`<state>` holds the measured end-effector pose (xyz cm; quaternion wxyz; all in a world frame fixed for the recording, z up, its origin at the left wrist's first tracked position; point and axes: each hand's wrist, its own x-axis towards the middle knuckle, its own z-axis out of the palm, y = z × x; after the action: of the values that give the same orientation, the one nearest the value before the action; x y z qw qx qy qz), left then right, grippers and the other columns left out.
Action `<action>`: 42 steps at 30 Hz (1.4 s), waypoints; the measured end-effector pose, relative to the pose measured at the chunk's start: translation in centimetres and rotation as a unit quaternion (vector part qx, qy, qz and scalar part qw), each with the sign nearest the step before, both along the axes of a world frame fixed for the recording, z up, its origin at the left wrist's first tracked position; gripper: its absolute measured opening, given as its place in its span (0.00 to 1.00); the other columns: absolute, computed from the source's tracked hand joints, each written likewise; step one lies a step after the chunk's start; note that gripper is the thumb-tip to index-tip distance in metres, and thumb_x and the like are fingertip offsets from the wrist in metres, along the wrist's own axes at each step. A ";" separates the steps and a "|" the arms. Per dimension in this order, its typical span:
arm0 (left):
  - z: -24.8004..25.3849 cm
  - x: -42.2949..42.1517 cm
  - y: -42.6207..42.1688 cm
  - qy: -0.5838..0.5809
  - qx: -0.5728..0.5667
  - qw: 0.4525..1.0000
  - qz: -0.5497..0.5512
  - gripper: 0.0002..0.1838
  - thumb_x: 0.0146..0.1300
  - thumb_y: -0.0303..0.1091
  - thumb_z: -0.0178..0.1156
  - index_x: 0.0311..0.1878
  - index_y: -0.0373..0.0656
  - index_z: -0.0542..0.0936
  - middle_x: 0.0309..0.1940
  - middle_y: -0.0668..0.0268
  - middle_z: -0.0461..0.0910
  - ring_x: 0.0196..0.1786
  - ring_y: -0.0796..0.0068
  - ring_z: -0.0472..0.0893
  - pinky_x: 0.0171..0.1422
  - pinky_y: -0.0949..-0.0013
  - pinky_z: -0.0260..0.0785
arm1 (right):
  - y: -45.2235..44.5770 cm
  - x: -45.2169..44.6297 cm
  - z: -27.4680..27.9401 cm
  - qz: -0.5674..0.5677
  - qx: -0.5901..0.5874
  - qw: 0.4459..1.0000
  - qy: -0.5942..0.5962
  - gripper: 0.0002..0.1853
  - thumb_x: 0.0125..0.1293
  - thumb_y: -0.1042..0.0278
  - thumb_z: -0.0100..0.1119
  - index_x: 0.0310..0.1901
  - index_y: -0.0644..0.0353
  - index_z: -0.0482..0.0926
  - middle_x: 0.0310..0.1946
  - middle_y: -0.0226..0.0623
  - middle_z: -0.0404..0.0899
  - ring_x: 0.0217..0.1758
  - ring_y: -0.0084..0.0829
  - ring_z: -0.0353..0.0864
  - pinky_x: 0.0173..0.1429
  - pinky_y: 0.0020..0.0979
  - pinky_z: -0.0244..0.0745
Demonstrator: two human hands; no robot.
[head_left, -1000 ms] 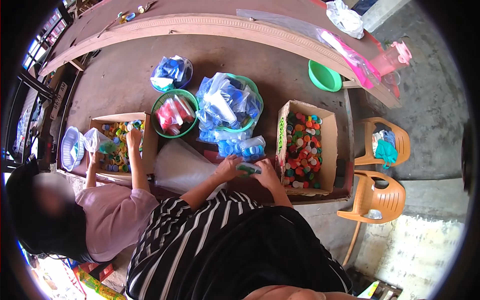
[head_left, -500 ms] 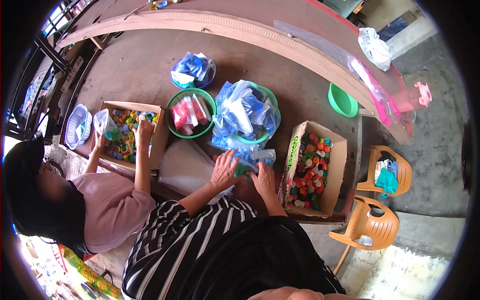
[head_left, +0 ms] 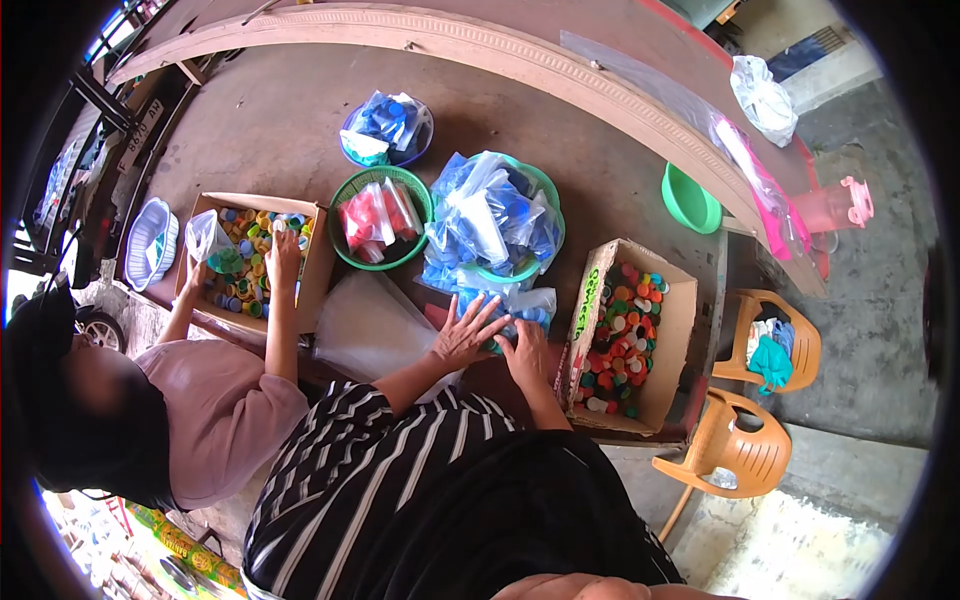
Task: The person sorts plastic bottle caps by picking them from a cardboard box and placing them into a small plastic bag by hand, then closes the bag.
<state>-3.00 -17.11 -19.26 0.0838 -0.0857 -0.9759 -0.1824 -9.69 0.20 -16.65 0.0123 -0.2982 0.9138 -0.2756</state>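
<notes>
Left hand [head_left: 463, 335]: in the head view, fingers spread wide, palm down, clasping nothing visible.
Right hand [head_left: 527, 358]: half-curled; whether it grips, I cannot tell.
Green packet [head_left: 494, 346]: between both hands (mostly hidden), near the blue bags [head_left: 532, 302]; pressing might spill its contents, if unsealed.
Blue bags: a forward shove could probably topple this loose heap.
</notes>
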 end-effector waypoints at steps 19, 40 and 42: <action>0.3 7.4 -3.7 -0.124 0.070 0.980 0.143 0.51 0.55 0.54 0.70 0.77 0.44 0.58 0.82 0.61 0.34 0.83 0.49 0.38 0.74 0.22 0.33 | 6.5 5.9 0.3 -0.026 -0.100 0.993 -0.058 0.25 0.63 0.68 0.67 0.60 0.60 0.73 0.54 0.43 0.73 0.50 0.42 0.78 0.57 0.39 0.75; 4.4 10.7 0.1 -0.143 0.160 0.965 0.152 0.28 0.76 0.46 0.49 0.76 0.52 0.63 0.80 0.69 0.53 0.82 0.55 0.48 0.75 0.24 0.28 | 4.5 11.6 4.6 0.010 -0.274 0.914 -0.299 0.18 0.68 0.63 0.65 0.53 0.64 0.79 0.48 0.39 0.78 0.44 0.30 0.81 0.48 0.30 0.76; 5.3 10.5 2.0 -0.157 0.163 0.967 0.118 0.28 0.76 0.47 0.48 0.76 0.53 0.63 0.80 0.69 0.53 0.82 0.56 0.48 0.75 0.24 0.28 | 4.3 11.6 4.5 0.017 -0.260 0.915 -0.308 0.15 0.68 0.63 0.65 0.50 0.65 0.80 0.43 0.37 0.80 0.41 0.26 0.80 0.46 0.29 0.75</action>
<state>7.54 -15.10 -14.01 -0.0368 0.0749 -0.9372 -0.3387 1.92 4.52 -12.17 0.2198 -0.2068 0.7557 -0.5812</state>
